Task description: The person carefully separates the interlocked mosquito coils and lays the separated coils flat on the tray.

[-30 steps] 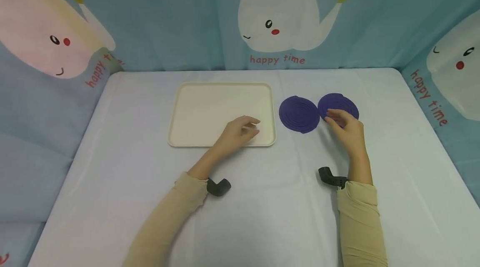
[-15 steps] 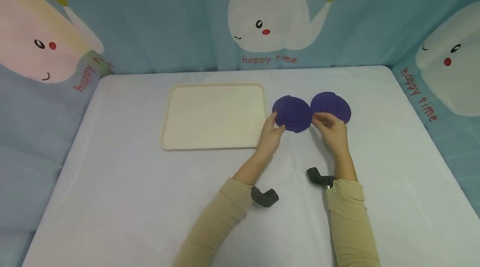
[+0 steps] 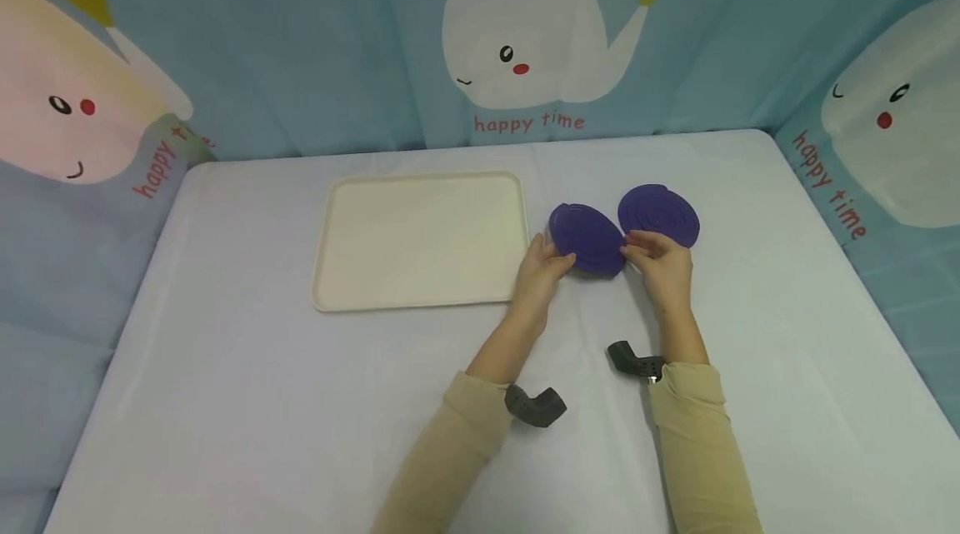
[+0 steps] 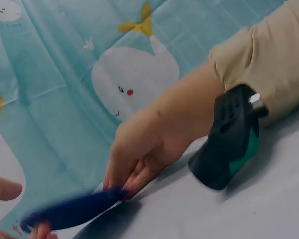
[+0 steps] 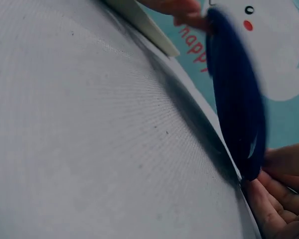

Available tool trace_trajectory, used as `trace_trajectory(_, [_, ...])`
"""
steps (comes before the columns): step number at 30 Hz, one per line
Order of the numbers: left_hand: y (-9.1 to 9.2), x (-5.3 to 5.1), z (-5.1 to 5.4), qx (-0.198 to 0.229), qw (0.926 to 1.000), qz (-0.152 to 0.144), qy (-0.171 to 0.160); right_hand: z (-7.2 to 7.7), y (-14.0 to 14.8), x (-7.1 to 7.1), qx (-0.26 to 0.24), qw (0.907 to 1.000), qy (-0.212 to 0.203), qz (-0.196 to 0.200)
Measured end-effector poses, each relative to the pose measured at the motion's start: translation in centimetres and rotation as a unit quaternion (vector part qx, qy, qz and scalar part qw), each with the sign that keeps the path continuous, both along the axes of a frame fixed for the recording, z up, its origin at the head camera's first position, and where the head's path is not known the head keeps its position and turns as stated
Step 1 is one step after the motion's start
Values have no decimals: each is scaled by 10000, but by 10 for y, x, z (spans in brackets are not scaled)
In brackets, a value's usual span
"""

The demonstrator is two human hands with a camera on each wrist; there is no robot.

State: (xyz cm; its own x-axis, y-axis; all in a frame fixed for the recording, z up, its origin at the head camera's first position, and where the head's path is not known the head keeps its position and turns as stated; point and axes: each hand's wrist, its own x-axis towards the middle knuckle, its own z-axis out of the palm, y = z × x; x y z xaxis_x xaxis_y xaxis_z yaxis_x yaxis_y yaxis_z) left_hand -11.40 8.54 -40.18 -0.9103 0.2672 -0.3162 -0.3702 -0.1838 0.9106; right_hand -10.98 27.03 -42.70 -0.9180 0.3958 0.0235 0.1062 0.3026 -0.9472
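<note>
The left arm point(image 3: 471, 413) enters from the near edge and slants far and to the right, its beige sleeve point(image 3: 450, 455) ending above a bare wrist point(image 3: 521, 330). The left hand point(image 3: 535, 280) is pinching, its thumb point(image 3: 564, 261) to the right of the fingers point(image 3: 537, 247); the left wrist view shows the hand bent downward. The right arm point(image 3: 692, 401), sleeved alike, reaches far and leans slightly left. The right hand point(image 3: 663, 269) also pinches, its thumb and fingertips point(image 3: 636, 239) pointing left, facing the other hand but apart from it.
</note>
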Motion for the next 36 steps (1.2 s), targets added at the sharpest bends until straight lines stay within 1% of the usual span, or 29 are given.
trace_trajectory(2, [-1,1,-4,-256,9995,-188,66,-1,0,2,-128,9998,-115,112])
trace_trajectory(3, [0,3,-7,-393,9989,-232,124,-2,0,3,-144,9996,-177,175])
trace_trajectory(5, [2,5,-13,-748,9960,-340,349,-3,0,6,-127,9991,-273,305])
trace_trajectory(7, [6,9,-17,-1181,9902,-422,610,-4,0,8,-52,9985,-333,424])
trace_trajectory(8, [8,11,-19,-1351,9871,-418,753,-4,1,10,40,9983,-345,470])
trace_trajectory(10, [11,13,-19,-1638,9796,-402,1093,-5,2,11,245,9980,-324,483])
trace_trajectory(11, [12,13,-19,-1728,9767,-402,1207,-4,3,11,316,9979,-311,478])
trace_trajectory(14, [12,9,-17,-1551,9772,-445,1381,-3,5,10,520,9971,-310,455])
trace_trajectory(16, [8,4,-15,-1111,9844,-515,1267,-1,6,9,359,9975,-349,508])
trace_trajectory(17, [6,2,-14,-816,9883,-576,1157,0,6,8,201,9973,-397,580])
trace_trajectory(19, [-1,-4,-12,-307,9923,-685,986,2,3,6,-425,9945,-439,855])
trace_trajectory(20, [-5,-6,-11,-70,9931,-747,905,2,2,5,-864,9898,-414,1052])
trace_trajectory(21, [-9,-8,-10,135,9933,-815,812,3,0,4,-1411,9814,-404,1239])
trace_trajectory(22, [-13,-10,-11,287,9929,-865,759,3,-2,3,-1953,9698,-410,1401])
trace_trajectory(24, [-22,-13,-11,436,9923,-931,683,2,-6,0,-3074,9364,-404,1645])
trace_trajectory(25, [-26,-14,-11,517,9920,-950,643,2,-9,-1,-3453,9217,-405,1723])
trace_trajectory(26, [-30,-15,-12,548,9920,-945,626,3,-11,-2,-3762,9089,-404,1752])
trace_trajectory(27, [-33,-17,-12,581,9924,-910,591,3,-13,-4,-3963,9011,-422,1711])
trace_trajectory(29, [-38,-21,-10,622,9924,-864,610,6,-18,-9,-4096,8960,-395,1669])
trace_trajectory(32, [-41,-28,-7,594,9945,-640,569,11,-25,-17,-4046,8992,-356,1628])
trace_trajectory(34, [-41,-32,-6,479,9959,-538,550,15,-30,-22,-3997,9017,-303,1623])
trace_trajectory(35, [-41,-33,-6,425,9967,-447,529,17,-33,-24,-3950,9035,-290,1638])
trace_trajectory(36, [-42,-34,-7,338,9978,-326,465,19,-36,-25,-3847,9072,-298,1677])
